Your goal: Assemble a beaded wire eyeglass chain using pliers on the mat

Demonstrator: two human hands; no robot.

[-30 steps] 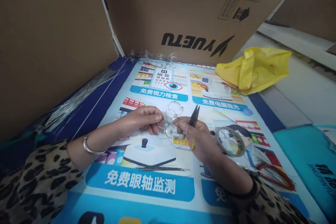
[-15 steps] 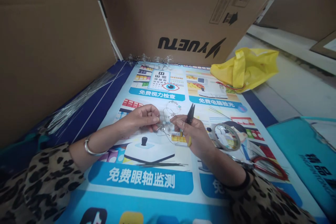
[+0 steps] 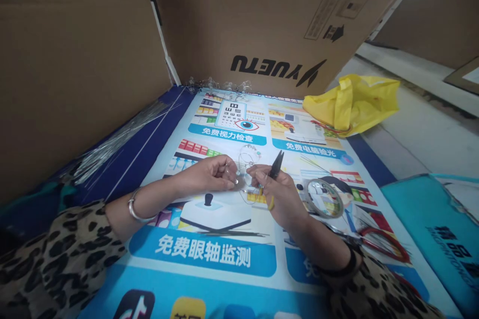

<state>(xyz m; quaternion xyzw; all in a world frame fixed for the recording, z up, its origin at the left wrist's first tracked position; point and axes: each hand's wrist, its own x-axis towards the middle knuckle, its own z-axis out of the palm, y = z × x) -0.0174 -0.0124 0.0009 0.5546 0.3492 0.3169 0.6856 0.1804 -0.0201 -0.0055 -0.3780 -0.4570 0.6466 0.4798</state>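
My left hand (image 3: 211, 174) pinches a thin bent wire piece with clear beads (image 3: 245, 165) just above a printed poster mat (image 3: 209, 254). My right hand (image 3: 275, 192) is closed around black pliers (image 3: 277, 164), whose tips point up and away, and its fingertips also pinch the wire piece from the right. The two hands nearly touch at the wire. A silver bangle sits on my left wrist, a dark band on my right.
Tall cardboard boxes (image 3: 262, 15) wall in the back and left. A bundle of straight wires (image 3: 112, 142) lies at left. A tape roll (image 3: 325, 198) and red-handled tool (image 3: 381, 244) lie at right, with a yellow plastic bag (image 3: 352, 102) and teal bag (image 3: 441, 234).
Both hands stay together on the wire piece; the fingers shifted slightly, turning the wire. The camera view drifted a little.
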